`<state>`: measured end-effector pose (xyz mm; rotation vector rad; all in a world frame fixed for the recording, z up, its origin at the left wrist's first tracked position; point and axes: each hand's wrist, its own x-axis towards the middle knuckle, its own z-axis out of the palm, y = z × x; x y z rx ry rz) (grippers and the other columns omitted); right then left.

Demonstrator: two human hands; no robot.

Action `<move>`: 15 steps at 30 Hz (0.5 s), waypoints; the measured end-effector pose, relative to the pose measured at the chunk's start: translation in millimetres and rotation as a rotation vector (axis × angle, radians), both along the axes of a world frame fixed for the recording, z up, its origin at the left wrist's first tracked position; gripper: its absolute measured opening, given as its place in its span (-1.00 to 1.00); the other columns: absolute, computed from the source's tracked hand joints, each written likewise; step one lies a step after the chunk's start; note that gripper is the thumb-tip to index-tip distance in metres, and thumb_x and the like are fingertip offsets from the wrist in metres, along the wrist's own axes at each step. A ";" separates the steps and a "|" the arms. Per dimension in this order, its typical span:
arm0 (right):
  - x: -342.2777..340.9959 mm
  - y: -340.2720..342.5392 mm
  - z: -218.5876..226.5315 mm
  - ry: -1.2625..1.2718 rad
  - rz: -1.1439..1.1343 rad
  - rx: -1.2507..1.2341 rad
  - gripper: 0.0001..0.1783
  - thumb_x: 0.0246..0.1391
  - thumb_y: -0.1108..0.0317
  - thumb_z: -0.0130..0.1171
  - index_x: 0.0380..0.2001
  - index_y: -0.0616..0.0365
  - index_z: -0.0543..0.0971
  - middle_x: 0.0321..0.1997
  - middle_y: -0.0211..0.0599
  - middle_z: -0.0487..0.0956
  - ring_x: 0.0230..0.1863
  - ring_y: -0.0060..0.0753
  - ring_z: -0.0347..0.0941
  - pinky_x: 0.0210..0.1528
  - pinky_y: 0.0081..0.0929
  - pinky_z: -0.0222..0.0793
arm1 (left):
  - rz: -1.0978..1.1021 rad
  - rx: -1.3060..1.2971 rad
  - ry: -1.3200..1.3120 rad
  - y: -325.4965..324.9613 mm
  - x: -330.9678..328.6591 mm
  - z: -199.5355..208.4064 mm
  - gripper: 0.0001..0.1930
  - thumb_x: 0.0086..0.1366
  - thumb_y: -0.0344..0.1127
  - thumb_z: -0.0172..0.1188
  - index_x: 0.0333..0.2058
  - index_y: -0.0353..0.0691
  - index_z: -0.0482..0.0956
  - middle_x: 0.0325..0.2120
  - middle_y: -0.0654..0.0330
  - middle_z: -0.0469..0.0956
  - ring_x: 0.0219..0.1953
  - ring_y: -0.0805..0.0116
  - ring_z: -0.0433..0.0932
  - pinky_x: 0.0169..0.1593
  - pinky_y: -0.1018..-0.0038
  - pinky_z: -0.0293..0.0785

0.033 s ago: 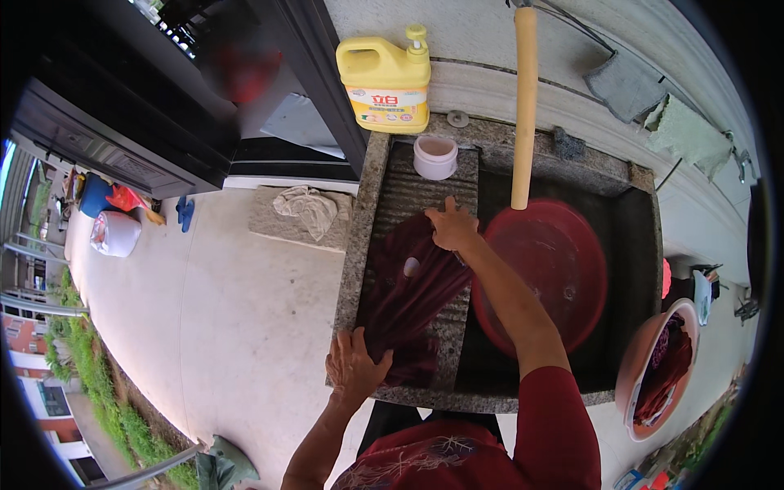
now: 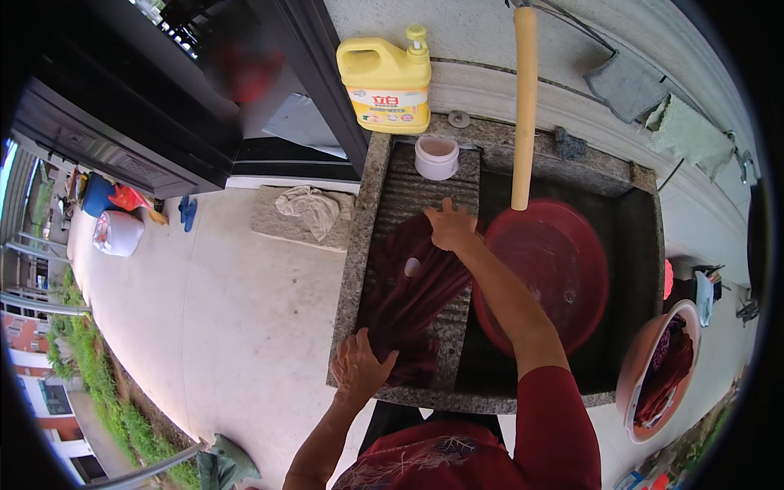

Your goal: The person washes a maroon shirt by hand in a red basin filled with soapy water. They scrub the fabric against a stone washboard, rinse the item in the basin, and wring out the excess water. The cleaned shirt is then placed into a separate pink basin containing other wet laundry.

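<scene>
A wet dark maroon garment is stretched over the ribbed stone washboard on the left of the sink. On the garment lies a small pale oval piece, perhaps soap; I cannot tell. My right hand rests on the garment's far end with its fingers spread. Down at the near left edge, my left hand touches the cloth, fingers apart and thumb stretched out. A pale pink round tub stands at the washboard's far end. The red basin in the sink holds some water.
A yellow jug with a pump stands behind the sink's granite rim. Over the basin hangs a tan pipe. A pink basin of dark clothes is at the right. On a slab to the left lies a crumpled pale cloth.
</scene>
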<state>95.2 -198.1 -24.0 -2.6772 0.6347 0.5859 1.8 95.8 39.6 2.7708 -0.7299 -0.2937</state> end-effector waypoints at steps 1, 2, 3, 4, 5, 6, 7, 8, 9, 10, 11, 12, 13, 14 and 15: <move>3.4 2.2 -4.8 -0.034 -0.001 -0.022 -0.58 0.03 0.23 0.11 0.02 -0.18 0.43 0.11 -0.16 0.22 0.14 0.19 0.21 -0.07 0.22 0.31 | 0.039 0.017 0.026 -1.7 -5.1 -7.2 -0.41 -0.13 -0.14 0.35 -0.10 -0.26 0.44 -0.34 0.01 0.52 -0.20 -0.07 0.49 -0.21 0.11 0.45; 6.8 3.0 -10.2 -0.069 -0.007 -0.047 -0.62 0.01 0.24 0.12 -0.03 -0.17 0.47 0.10 -0.17 0.24 0.13 0.18 0.22 -0.08 0.23 0.30 | 0.027 0.033 0.080 -0.6 -4.6 -11.1 -0.43 -0.13 -0.16 0.35 -0.11 -0.25 0.45 -0.32 0.01 0.51 -0.21 -0.06 0.49 -0.20 0.11 0.45; 9.1 3.3 -14.8 -0.104 -0.014 -0.072 -0.65 -0.01 0.26 0.14 -0.07 -0.15 0.51 0.08 -0.18 0.26 0.12 0.18 0.23 -0.10 0.24 0.30 | 0.015 0.049 0.134 1.7 -2.7 -13.6 -0.45 -0.14 -0.18 0.35 -0.12 -0.24 0.46 -0.31 0.02 0.50 -0.21 -0.06 0.48 -0.19 0.11 0.45; 8.5 4.1 -19.4 -0.147 -0.002 -0.078 -0.70 -0.02 0.27 0.14 -0.14 -0.11 0.54 0.04 -0.19 0.30 0.08 0.12 0.27 -0.10 0.17 0.32 | 0.003 0.065 0.188 5.0 -1.2 -14.5 -0.47 -0.14 -0.20 0.35 -0.14 -0.23 0.48 -0.30 0.02 0.50 -0.21 -0.06 0.48 -0.18 0.11 0.44; 6.9 6.7 -18.7 -0.192 0.013 -0.086 -0.75 -0.03 0.27 0.14 -0.21 -0.07 0.56 -0.01 -0.20 0.34 0.04 0.07 0.31 -0.10 0.11 0.34 | -0.020 -0.004 0.139 6.5 -0.4 -12.5 -0.50 -0.14 -0.23 0.34 -0.15 -0.23 0.48 -0.30 0.03 0.49 -0.21 -0.04 0.48 -0.17 0.12 0.44; 7.1 7.1 -18.0 -0.237 0.027 -0.095 -0.80 -0.04 0.28 0.14 -0.28 -0.03 0.59 -0.06 -0.20 0.38 -0.01 0.02 0.35 -0.10 0.04 0.36 | -0.043 -0.073 0.090 8.2 0.9 -10.2 -0.52 -0.14 -0.26 0.33 -0.17 -0.22 0.48 -0.29 0.04 0.48 -0.21 -0.03 0.47 -0.15 0.14 0.43; 9.5 2.3 -20.5 -0.359 -0.018 0.070 -0.83 -0.05 0.29 0.13 -0.33 0.00 0.58 -0.12 -0.20 0.41 -0.07 -0.02 0.38 -0.12 -0.03 0.37 | -0.068 -0.142 0.040 10.7 3.5 -7.2 -0.54 -0.14 -0.29 0.32 -0.18 -0.22 0.49 -0.28 0.05 0.47 -0.21 -0.02 0.47 -0.14 0.15 0.43; 15.3 -4.8 -22.8 -0.486 -0.056 0.238 -0.86 -0.06 0.30 0.13 -0.38 0.03 0.56 -0.18 -0.21 0.45 -0.13 -0.06 0.42 -0.15 -0.10 0.37 | 0.000 -0.308 0.136 17.7 11.2 -1.7 -0.58 -0.14 -0.39 0.28 -0.21 -0.25 0.46 -0.25 0.07 0.44 -0.19 0.01 0.44 -0.11 0.21 0.41; 13.2 -12.4 -20.4 -0.593 -0.103 0.404 -0.88 -0.07 0.31 0.12 -0.42 0.06 0.55 -0.25 -0.21 0.48 -0.19 -0.10 0.45 -0.18 -0.17 0.38 | 0.091 -0.368 0.312 14.4 16.9 16.7 -0.60 -0.14 -0.42 0.27 -0.23 -0.26 0.45 -0.23 0.07 0.43 -0.18 0.00 0.43 -0.11 0.23 0.40; 10.2 -23.2 -17.4 -0.716 -0.151 0.428 -0.89 -0.08 0.33 0.11 -0.45 0.09 0.52 -0.31 -0.23 0.47 -0.25 -0.17 0.44 -0.21 -0.23 0.37 | 0.182 -0.425 0.488 8.4 21.6 38.3 -0.61 -0.15 -0.45 0.25 -0.24 -0.26 0.43 -0.22 0.08 0.43 -0.17 0.00 0.41 -0.11 0.24 0.39; 8.4 -24.5 7.4 -0.837 -0.189 0.469 -0.90 -0.09 0.35 0.11 -0.47 0.11 0.50 -0.37 -0.25 0.46 -0.32 -0.23 0.43 -0.25 -0.29 0.35 | 0.055 -0.451 0.346 8.7 21.3 53.2 -0.59 -0.15 -0.48 0.25 -0.23 -0.24 0.41 -0.20 0.08 0.42 -0.17 0.00 0.41 -0.13 0.23 0.40; 3.5 -34.1 23.9 -0.957 -0.238 0.491 -0.91 -0.10 0.37 0.10 -0.49 0.14 0.47 -0.44 -0.28 0.46 -0.39 -0.30 0.43 -0.29 -0.35 0.34 | -0.029 -0.446 0.273 -0.9 19.8 68.0 -0.58 -0.15 -0.48 0.26 -0.22 -0.23 0.41 -0.20 0.09 0.42 -0.17 0.00 0.41 -0.13 0.24 0.40; -3.3 -52.8 26.1 -0.919 -0.297 0.644 -0.92 -0.12 0.41 0.10 -0.49 0.14 0.45 -0.48 -0.33 0.41 -0.41 -0.39 0.37 -0.32 -0.40 0.30 | -0.118 -0.441 0.197 -14.1 18.1 83.2 -0.57 -0.15 -0.47 0.27 -0.21 -0.22 0.41 -0.19 0.09 0.42 -0.16 0.01 0.41 -0.14 0.24 0.41; -13.3 -71.0 25.7 -0.880 -0.354 0.802 -0.92 -0.13 0.44 0.10 -0.49 0.14 0.43 -0.52 -0.39 0.37 -0.43 -0.48 0.32 -0.35 -0.44 0.27 | -0.206 -0.433 0.117 -23.5 15.7 90.4 -0.56 -0.16 -0.47 0.28 -0.21 -0.21 0.41 -0.19 0.10 0.42 -0.16 0.01 0.42 -0.14 0.24 0.41; -29.3 -84.4 26.2 -0.895 -0.464 0.874 -0.89 -0.14 0.45 0.09 -0.44 0.15 0.44 -0.54 -0.48 0.29 -0.45 -0.58 0.20 -0.36 -0.58 0.23 | -0.258 -0.355 0.073 -32.8 10.0 88.1 -0.51 -0.16 -0.40 0.37 -0.19 -0.19 0.41 -0.16 0.12 0.41 -0.16 0.03 0.41 -0.16 0.24 0.42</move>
